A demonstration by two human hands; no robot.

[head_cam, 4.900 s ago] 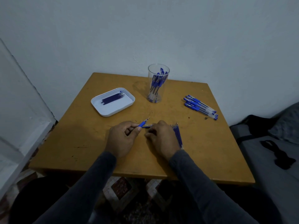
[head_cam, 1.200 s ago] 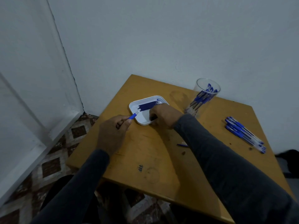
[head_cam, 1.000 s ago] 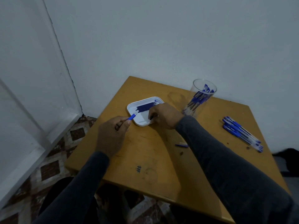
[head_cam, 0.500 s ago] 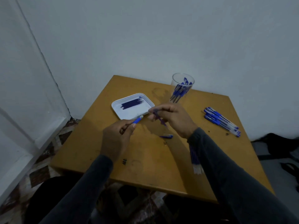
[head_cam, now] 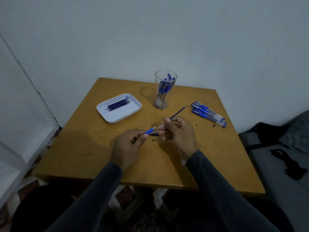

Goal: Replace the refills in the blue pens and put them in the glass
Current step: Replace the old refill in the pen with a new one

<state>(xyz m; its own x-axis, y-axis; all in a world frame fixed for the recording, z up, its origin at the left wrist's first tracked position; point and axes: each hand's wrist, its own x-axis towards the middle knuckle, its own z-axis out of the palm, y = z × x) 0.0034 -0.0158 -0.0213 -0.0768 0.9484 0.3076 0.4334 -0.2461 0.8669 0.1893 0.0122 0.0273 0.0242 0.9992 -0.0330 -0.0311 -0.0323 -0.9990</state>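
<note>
My left hand (head_cam: 127,145) grips a blue pen barrel (head_cam: 149,131) whose open end points up and right. My right hand (head_cam: 178,133) pinches a thin blue refill (head_cam: 178,112) that slants up toward the right, its near end close to the barrel's mouth. A small blue pen part (head_cam: 153,134) lies on the table between my hands. The clear glass (head_cam: 165,89) at the back holds several blue pens. A white tray (head_cam: 119,108) at the left holds several dark blue refills (head_cam: 118,104). Several capped blue pens (head_cam: 208,113) lie at the right.
The wooden table (head_cam: 93,158) stands against a white wall. Old refills (head_cam: 183,162) peek out beside my right wrist. A grey seat with black straps (head_cam: 291,164) is at the right. Patterned floor tiles show below the table's front edge.
My right hand took a refill from the tray and carried it back to the table's middle, next to the barrel in my left hand. The view swung back to the right.
</note>
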